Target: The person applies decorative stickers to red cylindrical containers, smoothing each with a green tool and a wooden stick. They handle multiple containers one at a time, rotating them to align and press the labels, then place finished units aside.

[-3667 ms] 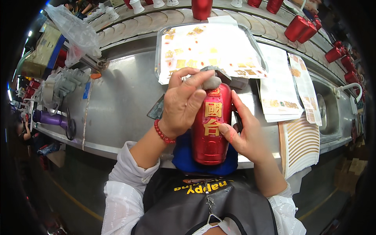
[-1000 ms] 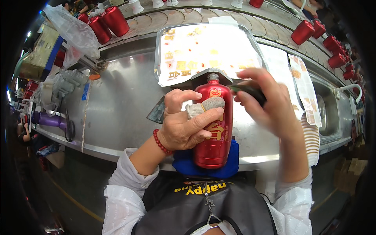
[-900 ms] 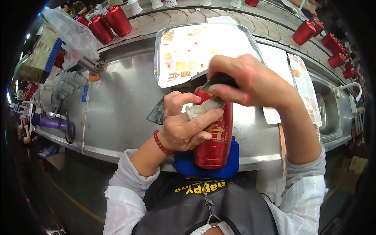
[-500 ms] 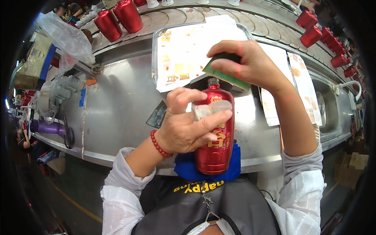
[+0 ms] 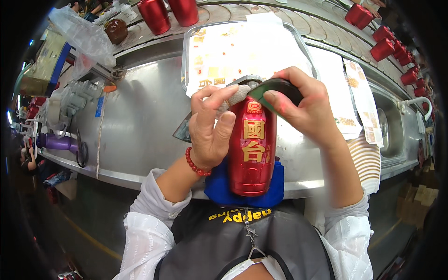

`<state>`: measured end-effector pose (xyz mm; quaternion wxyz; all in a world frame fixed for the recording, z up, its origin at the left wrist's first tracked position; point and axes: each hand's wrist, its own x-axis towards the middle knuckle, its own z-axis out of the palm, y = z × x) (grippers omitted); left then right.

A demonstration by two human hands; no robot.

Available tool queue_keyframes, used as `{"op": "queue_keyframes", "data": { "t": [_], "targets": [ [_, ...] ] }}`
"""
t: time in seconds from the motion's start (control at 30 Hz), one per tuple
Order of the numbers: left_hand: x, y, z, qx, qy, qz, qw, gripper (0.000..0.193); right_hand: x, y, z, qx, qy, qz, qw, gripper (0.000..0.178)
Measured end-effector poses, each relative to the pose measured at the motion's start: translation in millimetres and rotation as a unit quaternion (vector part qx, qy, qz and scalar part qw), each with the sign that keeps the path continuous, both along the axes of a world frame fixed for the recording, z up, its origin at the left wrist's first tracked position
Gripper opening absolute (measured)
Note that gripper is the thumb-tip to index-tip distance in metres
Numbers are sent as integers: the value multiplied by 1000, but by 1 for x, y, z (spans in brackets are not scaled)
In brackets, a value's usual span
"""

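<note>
A shiny red bottle (image 5: 252, 154) with raised gold characters lies tilted toward me on a blue cloth (image 5: 217, 184), its neck pointing away. Between the thumb and fingers of my right hand (image 5: 303, 100) is a bent, flexible green-and-black pad (image 5: 280, 91), its edge against the bottle's shoulder near the neck. My left hand (image 5: 210, 123) is beside the upper left of the bottle, fingers spread, with a red bead bracelet at the wrist. A grey fabric cover (image 5: 239, 95) appears to wrap one of its fingers, close to the neck. A dark flat plate (image 5: 183, 128) shows partly behind this hand.
A metal tray (image 5: 185, 74) holding sheets of gold-printed labels stands beyond the bottle. More label sheets (image 5: 368, 109) and a sink (image 5: 392, 126) are to the right. A conveyor (image 5: 308, 25) carries red bottles across the back. Left are a purple bottle (image 5: 58, 141) and a plastic bag (image 5: 81, 35).
My left hand has slid up off the bottle's front toward its neck, uncovering the gold characters. The pad in my right hand has come down against the shoulder and bent.
</note>
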<state>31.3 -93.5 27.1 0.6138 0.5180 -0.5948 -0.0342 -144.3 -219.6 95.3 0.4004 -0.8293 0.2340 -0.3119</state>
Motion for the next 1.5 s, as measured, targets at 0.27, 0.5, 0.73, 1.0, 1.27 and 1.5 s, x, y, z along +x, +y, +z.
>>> {"op": "queue_keyframes", "data": {
  "t": [0.27,0.5,0.73,1.0,1.27,1.5],
  "targets": [
    [-10,38,-2,-9,-41,-24,999,56,-32,58,-4,3,-26,79,997,19],
    [-13,36,-12,48,-121,-10,991,63,-27,61,-58,179,-108,-121,970,21],
    [-13,39,-17,57,-90,17,994,67,-16,40,-26,-348,-65,-53,934,21],
    [-12,56,-24,112,-75,43,990,70,0,45,18,-390,47,150,907,18],
    [-16,57,-17,39,-170,-35,984,70,-40,91,-47,143,-118,-54,981,19],
    [-8,52,-20,62,-205,-40,976,68,-39,84,-83,260,-175,-136,940,24]
  ]
}}
